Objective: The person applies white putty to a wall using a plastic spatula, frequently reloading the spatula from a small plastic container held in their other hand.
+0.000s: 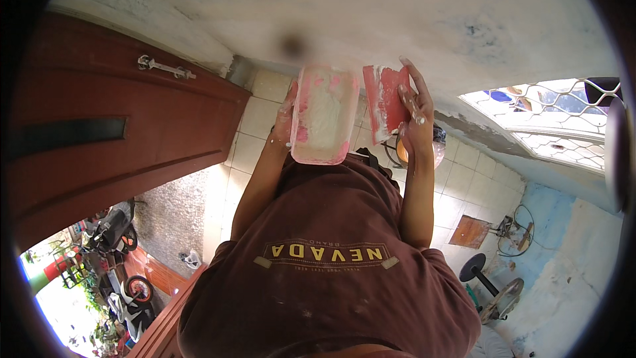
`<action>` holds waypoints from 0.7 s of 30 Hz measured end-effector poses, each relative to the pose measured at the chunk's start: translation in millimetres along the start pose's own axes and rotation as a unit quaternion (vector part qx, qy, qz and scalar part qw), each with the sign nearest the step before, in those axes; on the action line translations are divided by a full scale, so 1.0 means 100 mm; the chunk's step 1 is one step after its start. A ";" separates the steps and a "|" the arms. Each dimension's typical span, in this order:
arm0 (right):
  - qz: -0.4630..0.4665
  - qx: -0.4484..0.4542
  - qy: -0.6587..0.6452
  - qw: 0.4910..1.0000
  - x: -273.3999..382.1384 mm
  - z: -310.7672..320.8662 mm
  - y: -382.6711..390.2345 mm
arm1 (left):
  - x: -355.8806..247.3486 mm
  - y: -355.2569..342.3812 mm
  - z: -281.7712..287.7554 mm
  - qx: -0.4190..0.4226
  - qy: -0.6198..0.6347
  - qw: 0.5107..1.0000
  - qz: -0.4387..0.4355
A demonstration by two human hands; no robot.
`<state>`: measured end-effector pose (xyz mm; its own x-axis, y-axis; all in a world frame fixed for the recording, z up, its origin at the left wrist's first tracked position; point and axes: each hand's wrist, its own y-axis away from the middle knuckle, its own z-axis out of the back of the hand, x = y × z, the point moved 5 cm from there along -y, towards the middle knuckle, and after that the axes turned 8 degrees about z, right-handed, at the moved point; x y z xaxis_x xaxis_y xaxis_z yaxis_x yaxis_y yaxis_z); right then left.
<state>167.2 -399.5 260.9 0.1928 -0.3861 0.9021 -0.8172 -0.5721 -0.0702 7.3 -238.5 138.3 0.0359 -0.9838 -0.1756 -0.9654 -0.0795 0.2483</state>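
My left hand (283,119) holds a pink rectangular tub (326,119) by its left side, in front of my chest. Whitish paste is smeared over the tub, with pink showing through along the edges. Just right of it, my right hand (417,113) grips a flat red putty spreader (393,103), fingers along its right edge. White paste coats the spreader's left edge, and spots of it stick to my fingers. A narrow gap separates spreader and tub. The fingers of my left hand are mostly hidden behind the tub.
A patchy whitish wall (397,13) rises ahead. On the left is a brown door (119,113) with a metal handle; motorcycles (132,298) stand outside. To the right are a grilled window (550,113), a round object partly behind my forearm (438,146), and items on the tiled floor (454,179).
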 end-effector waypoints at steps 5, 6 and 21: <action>-0.072 0.058 0.088 0.992 -0.12 -0.05 -0.15 | -0.04 0.11 0.16 0.016 -0.059 0.998 -0.032; -0.073 0.061 0.090 0.991 -0.13 -0.05 -0.17 | -0.04 0.13 0.00 0.016 -0.052 0.998 -0.024; -0.056 0.074 0.152 0.984 -0.10 -0.05 -0.28 | -0.09 0.14 -0.10 0.035 -0.140 0.989 0.015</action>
<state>185.7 -376.0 255.6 0.0879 -0.0922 0.9919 -0.7077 -0.7065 -0.0030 -4.1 -232.1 153.0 -0.0570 -0.9016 -0.4287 -0.9807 -0.0298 0.1931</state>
